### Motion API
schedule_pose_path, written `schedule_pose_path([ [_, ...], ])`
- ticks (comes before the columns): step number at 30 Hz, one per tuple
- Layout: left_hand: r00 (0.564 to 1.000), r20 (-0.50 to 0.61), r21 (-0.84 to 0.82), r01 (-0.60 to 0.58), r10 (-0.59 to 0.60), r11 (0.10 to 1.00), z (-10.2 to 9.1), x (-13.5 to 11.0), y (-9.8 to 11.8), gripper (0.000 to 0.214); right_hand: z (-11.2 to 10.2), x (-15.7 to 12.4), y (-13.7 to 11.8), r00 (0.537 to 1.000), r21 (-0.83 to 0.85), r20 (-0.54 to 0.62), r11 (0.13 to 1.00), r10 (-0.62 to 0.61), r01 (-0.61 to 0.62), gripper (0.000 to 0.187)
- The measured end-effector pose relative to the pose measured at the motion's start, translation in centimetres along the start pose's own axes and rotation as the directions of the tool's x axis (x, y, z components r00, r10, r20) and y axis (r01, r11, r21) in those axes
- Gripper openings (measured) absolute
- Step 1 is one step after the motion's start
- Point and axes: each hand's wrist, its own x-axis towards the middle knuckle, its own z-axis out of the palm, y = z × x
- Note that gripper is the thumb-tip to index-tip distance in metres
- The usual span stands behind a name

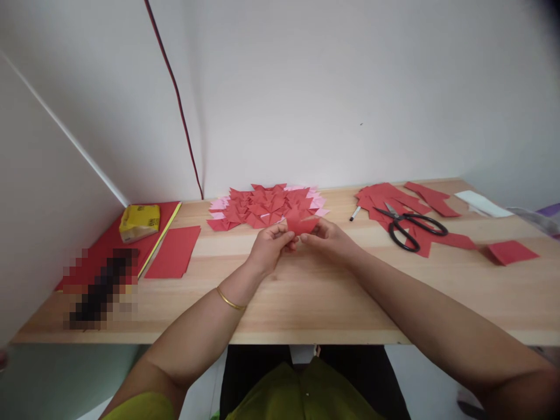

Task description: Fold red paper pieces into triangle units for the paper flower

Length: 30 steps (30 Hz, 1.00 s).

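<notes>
A piece of folded red paper (300, 223) is held up over the middle of the table, pinched from both sides. My left hand (273, 245) grips its left lower edge between thumb and fingers, and a gold bangle (230, 299) circles that wrist. On the opposite side, my right hand (331, 240) pinches the paper's right edge. Just behind the hands lies a heap of folded red paper pieces (266, 205), with folded pink paper pieces (321, 201) showing at its ends. The fingers partly cover the held paper's lower edge.
Black-handled scissors (405, 224) rest on red paper scraps (385, 195) at right, near a white pen (355, 213) and a red square (513, 252). At left are red paper sheets (174, 252), a yellow packet (140, 221) and a blurred dark object (105, 289). A wall (350, 87) stands behind.
</notes>
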Motion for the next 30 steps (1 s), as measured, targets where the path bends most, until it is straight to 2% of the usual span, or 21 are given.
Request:
schedule_pose_path([
  [4,0.997,0.063,0.138,-0.047,0.039,0.989,0.2,-0.1,-0.3,0.026,0.0,0.0,0.5,0.994,-0.129,-0.108,0.992,-0.002,-0.012,0.024],
  [8,0.995,0.062,0.244,-0.09,0.077,0.965,0.1,-0.2,-0.4,0.024,-0.2,0.1,0.1,0.995,-0.202,-0.092,0.979,-0.031,0.011,0.024],
  [12,0.991,0.108,0.319,-0.106,0.076,0.942,-0.2,-0.2,-0.4,0.024,0.0,-0.2,-0.8,0.996,-0.288,-0.043,0.956,-0.075,0.06,0.022],
  [18,0.986,0.139,0.438,-0.141,0.088,0.888,-0.1,-0.2,-0.1,0.019,-0.1,-0.2,-1.0,0.997,-0.306,-0.038,0.951,-0.065,0.051,0.033],
  [21,0.99,0.108,0.456,-0.126,0.086,0.881,0.1,-0.4,0.2,0.019,-0.3,-0.1,-1.0,0.996,-0.315,-0.065,0.949,-0.053,0.03,0.04],
  [25,0.996,0.052,0.514,-0.09,0.073,0.853,0.1,-0.5,0.3,0.02,-0.3,0.0,-0.9,0.999,-0.249,-0.032,0.968,-0.039,0.029,0.025],
  [30,0.983,0.138,0.56,-0.18,0.123,0.808,-0.4,-0.1,-0.2,0.016,-0.3,0.0,-0.9,0.998,-0.258,-0.044,0.966,-0.039,0.027,0.022],
])
